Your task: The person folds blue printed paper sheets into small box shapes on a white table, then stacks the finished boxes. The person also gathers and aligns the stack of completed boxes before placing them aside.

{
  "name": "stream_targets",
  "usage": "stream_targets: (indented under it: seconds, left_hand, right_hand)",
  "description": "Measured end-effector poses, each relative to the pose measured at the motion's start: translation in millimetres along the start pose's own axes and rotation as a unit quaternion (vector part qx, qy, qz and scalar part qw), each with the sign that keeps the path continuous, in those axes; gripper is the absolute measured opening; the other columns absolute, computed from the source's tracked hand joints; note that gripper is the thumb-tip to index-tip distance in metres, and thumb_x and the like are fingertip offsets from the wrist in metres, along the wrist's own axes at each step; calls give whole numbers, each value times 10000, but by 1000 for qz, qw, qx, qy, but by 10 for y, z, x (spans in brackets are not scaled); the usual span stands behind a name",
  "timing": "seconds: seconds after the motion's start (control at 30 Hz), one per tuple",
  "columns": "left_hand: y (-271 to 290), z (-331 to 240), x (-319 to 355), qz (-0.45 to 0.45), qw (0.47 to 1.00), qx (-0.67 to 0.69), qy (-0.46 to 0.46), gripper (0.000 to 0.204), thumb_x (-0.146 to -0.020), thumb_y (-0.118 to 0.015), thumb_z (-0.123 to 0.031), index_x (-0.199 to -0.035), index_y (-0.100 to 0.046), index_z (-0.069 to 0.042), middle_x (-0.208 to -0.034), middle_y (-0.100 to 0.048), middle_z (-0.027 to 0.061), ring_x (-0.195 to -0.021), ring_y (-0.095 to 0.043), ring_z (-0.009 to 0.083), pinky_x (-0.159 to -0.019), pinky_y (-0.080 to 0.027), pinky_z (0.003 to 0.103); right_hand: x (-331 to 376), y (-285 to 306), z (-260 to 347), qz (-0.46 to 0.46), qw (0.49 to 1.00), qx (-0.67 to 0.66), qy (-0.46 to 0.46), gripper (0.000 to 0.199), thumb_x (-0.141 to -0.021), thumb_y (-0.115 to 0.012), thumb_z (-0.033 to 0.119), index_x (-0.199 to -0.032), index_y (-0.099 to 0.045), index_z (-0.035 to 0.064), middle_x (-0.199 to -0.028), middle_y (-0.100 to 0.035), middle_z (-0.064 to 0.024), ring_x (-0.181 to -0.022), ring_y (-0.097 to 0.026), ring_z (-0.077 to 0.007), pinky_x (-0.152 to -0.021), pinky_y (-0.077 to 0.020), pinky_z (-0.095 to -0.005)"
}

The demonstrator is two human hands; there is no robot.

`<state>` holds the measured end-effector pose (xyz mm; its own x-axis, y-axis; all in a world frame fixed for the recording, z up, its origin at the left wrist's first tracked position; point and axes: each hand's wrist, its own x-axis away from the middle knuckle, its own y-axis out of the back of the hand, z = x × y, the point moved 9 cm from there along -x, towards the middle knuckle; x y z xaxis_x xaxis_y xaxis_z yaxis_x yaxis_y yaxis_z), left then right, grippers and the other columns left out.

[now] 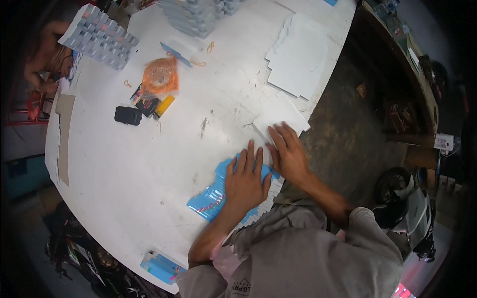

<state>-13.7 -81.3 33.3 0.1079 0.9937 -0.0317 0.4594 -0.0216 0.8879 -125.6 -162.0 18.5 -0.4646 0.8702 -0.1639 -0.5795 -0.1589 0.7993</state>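
Observation:
In front of me, a fanned row of blue printed card box blanks (pixel 202 202) lies along the near edge of the white table, overlapping like steps. My left hand (pixel 244 183) rests flat on them with its fingers stretched out. To its right, my right hand (pixel 289 155) has its fingers extended over the near end of a white card sheet (pixel 283 116); its thumb points toward the left hand. Neither hand shows anything gripped. Part of the blue blanks is hidden under the left hand, and the contact under the right fingertips is not clear.
A stack of white card blanks (pixel 300 57) lies at the far right, with stacked grey-white boxes (pixel 191 17) at the back. An orange plastic packet (pixel 160 77), a black case (pixel 127 115) and rubber bands lie left of centre. Another person (pixel 44 59) is at the far left.

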Motion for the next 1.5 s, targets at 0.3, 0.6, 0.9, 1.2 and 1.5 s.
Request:
stream_targets:
  seconds: [0.3, 0.6, 0.9, 1.2, 1.5]
  left_hand:
    - [-128, 65, -23, 0, 1000, 22, -18, 651, -1025, -562, -274, -1560, -400, 60, -1583, -409, 335, -1488, -346, 544, -1242, -283, 581]
    - [-124, 66, -57, 36, 999, -23, 3, 698, -1010, -555, -339, -1619, -375, -48, -1637, -324, 337, -1555, -255, 497, -1263, -173, 625]
    - [-106, 80, -67, 22, 1000, -3, -5, 669, -1026, -530, -319, -1615, -378, -41, -1633, -324, 344, -1572, -235, 466, -1257, -136, 661]
    - [-218, -67, -9, 39, 991, -86, -94, 653, -993, -577, -270, -1562, -440, 18, -1642, -354, 296, -1569, -269, 435, -1268, -168, 619]
    - [-179, 47, -73, 14, 994, 83, -75, 679, -922, -691, -274, -1488, -507, 55, -1572, -458, 287, -1455, -463, 438, -1217, -340, 556]
  right_hand:
    - [-312, -76, -65, 56, 995, 46, 64, 553, -908, -778, 285, -1383, -641, 37, -1165, -580, -215, -1096, -528, -358, -896, -422, -452]
    - [-342, -21, -159, 47, 978, 166, 116, 621, -932, -756, 343, -1450, -593, 41, -1166, -560, -206, -1101, -510, -365, -910, -397, -501]
    - [-307, 270, 17, -20, 967, 233, 104, 535, -951, -684, 146, -1460, -572, 25, -1099, -622, -148, -1041, -561, -333, -886, -439, -444]
    - [-77, -148, 72, 256, 949, -178, -49, 476, -801, -629, -106, -1269, -650, -23, -1105, -686, -274, -923, -699, -483, -808, -542, -559]
    - [-728, 322, -324, -42, 993, -88, 62, 319, -919, -664, -43, -1230, -710, 14, -1048, -696, -177, -958, -698, -323, -783, -562, -384]
